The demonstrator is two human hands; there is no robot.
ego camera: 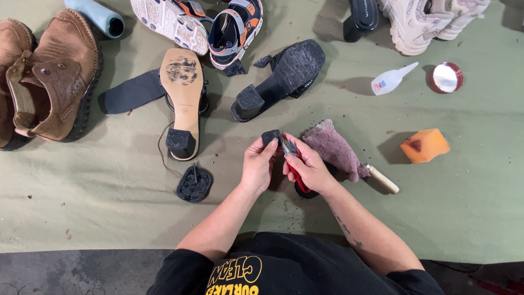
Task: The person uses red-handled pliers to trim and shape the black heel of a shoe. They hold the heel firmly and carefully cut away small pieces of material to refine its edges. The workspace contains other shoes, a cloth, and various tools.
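My left hand (258, 164) grips a small black rubber heel piece (271, 136) between thumb and fingers. My right hand (308, 166) is closed on red-handled pliers (293, 164) whose metal jaws (289, 146) touch the heel piece's right edge. Both hands hover over the green mat (109, 207), just below a black heeled shoe (278, 79) lying sole up. A tan-soled heeled shoe (183, 101) lies sole up to the left, with a black worn sole patch (194, 184) below it.
A pinkish rag (334, 150) and a wooden-handled tool (382, 179) lie right of my hands. An orange sponge (425, 145), a glue bottle (390, 80) and a round tin (446, 77) sit further right. Brown boots (52, 76), sandals (202, 24) and white sneakers (426, 19) line the far edge.
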